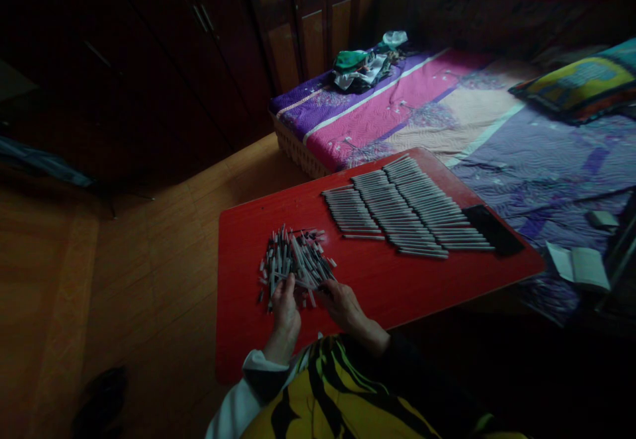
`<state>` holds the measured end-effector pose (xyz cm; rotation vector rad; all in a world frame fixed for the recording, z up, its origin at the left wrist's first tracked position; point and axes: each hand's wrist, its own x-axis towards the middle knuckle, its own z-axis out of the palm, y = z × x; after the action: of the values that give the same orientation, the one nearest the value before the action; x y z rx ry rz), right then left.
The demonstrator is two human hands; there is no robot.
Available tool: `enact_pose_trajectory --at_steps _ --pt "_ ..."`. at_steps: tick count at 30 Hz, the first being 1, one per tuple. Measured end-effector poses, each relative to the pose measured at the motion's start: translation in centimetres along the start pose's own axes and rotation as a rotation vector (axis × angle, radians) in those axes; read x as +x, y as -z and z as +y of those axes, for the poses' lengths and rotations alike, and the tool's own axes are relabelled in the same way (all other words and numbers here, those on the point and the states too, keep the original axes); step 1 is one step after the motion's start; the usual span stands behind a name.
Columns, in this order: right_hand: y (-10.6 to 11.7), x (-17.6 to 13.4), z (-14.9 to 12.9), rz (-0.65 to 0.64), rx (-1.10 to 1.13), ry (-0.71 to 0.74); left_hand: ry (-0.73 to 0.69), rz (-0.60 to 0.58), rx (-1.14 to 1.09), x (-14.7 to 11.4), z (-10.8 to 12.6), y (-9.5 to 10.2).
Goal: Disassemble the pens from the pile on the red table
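A loose pile of pens with separate caps lies on the left part of a red table. At the near edge of this pile, my left hand has its thumb and fingers closed on a slim, pale pen. The pen lies crosswise between my two hands. My right hand is closed at the pen's other end, its fingertips partly hidden. Farther right on the table, many pens are laid side by side in three slanting rows.
A flat black item lies at the table's right end. Beyond the table is a bed with a colourful quilt, a heap of clothes, a pillow and an open book. Dark wardrobes stand behind the tiled floor.
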<state>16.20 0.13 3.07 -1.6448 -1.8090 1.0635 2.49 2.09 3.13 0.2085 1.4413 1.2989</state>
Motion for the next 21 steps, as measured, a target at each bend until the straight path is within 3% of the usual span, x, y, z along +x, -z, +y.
enact_pose_trajectory --at_steps 9,13,17,21 --pt "0.00 0.13 0.09 -0.022 0.054 -0.006 -0.005 0.000 0.040 -0.06 -0.17 -0.01" --pt "0.11 0.19 0.16 -0.069 0.281 -0.014 -0.009 -0.017 0.056 0.16 -0.19 0.16" --pt "-0.12 0.34 0.43 -0.225 0.661 -0.158 -0.007 -0.040 0.043 0.24 -0.11 0.16" --pt "-0.38 0.21 0.31 -0.307 0.753 -0.224 0.024 -0.056 0.033 0.24 -0.02 0.05"
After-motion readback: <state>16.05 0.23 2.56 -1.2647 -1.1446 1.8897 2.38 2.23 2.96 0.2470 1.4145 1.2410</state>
